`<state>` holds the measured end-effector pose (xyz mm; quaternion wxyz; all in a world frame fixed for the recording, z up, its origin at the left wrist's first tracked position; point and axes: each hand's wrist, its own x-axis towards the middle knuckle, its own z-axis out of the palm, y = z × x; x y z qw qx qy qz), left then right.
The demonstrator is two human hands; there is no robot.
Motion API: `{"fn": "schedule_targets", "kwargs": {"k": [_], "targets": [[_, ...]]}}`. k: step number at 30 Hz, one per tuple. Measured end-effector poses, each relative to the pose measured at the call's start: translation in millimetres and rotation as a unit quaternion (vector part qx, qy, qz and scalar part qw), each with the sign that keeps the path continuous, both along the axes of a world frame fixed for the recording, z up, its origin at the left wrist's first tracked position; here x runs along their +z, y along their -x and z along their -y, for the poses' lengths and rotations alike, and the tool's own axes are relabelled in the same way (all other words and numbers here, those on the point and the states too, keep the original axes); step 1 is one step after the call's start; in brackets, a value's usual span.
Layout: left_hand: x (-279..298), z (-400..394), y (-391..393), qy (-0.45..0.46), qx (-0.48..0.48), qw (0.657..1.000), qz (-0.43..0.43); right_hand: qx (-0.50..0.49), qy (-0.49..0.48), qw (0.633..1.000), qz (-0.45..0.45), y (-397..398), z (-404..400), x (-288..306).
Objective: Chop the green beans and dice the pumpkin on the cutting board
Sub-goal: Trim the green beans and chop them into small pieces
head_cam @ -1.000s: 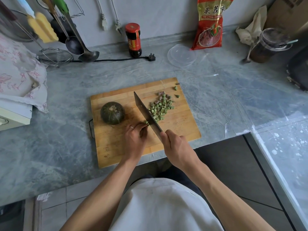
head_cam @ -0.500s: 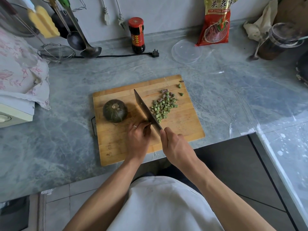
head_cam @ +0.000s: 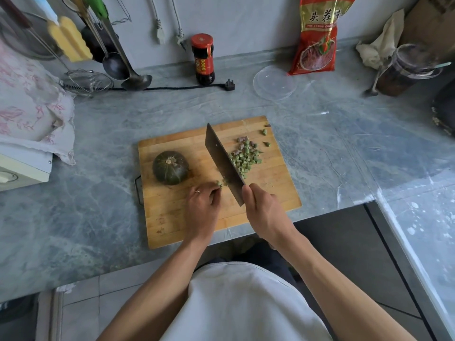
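Note:
A wooden cutting board (head_cam: 172,217) lies on the grey marble counter. A small whole dark green pumpkin (head_cam: 170,167) sits on its left part. A pile of chopped green bean pieces (head_cam: 245,156) lies on the right part. My right hand (head_cam: 264,210) grips the handle of a cleaver (head_cam: 222,161), whose blade stands between the pile and my left hand. My left hand (head_cam: 203,205), with a ring, pinches the short stub of the green beans (head_cam: 218,183) with curled fingertips, right beside the blade.
At the back stand a dark sauce bottle (head_cam: 203,59), a black plug and cord (head_cam: 229,85), a clear plastic lid (head_cam: 274,82), a red snack bag (head_cam: 318,38) and a jar with a spoon (head_cam: 406,70). Ladles and a wire skimmer (head_cam: 87,82) hang left. The counter edge runs just below the board.
The cleaver blade has risen and tilted above the board. My left hand's fingertips have drawn back a little, and the bean stub now shows beside the blade.

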<state>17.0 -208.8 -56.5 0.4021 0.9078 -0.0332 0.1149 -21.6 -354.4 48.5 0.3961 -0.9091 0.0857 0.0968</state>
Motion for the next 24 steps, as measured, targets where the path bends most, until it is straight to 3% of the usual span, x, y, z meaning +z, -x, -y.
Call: {"fn": "schedule_targets", "kwargs": {"k": [6, 16, 24], "targets": [[1, -2, -1, -0.023, -0.026, 0.999, 0.023, 0.027, 0.015, 1.000, 0.006, 9, -7, -2], [3, -5, 1, 0.031, -0.021, 0.999, 0.008, 0.040, 0.030, 0.999, 0.003, 12, -19, -6], [4, -6, 2, 0.023, -0.017, 1.000, -0.010, -0.050, -0.031, 0.998, -0.029, -2, -24, -11]]}}
